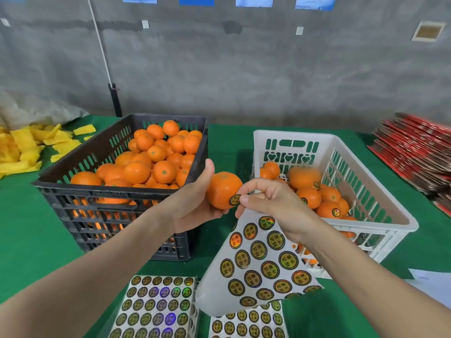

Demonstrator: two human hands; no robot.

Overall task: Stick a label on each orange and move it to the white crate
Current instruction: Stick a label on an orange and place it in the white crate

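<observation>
Over green tabletop (29, 228), cupping firm, likely roll-prone orange (223, 189) in curled left hand (192, 206), pressing label (234, 200) on with right hand (275, 206) while pinching limp sticker sheet (256, 264).

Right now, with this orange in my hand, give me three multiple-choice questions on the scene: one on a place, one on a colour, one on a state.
1. Where does the white crate stand from the black crate? A) on its left B) on its right C) on top of it
2. The table cloth is: A) green B) red C) blue
3. The orange in the left hand is: A) peeled B) bare C) labelled

Answers: 1 B, it sits rightward across a gap. 2 A, green shows around both crates. 3 C, a round label sits by the thumb of the right hand, which grips the sticker sheet.
</observation>
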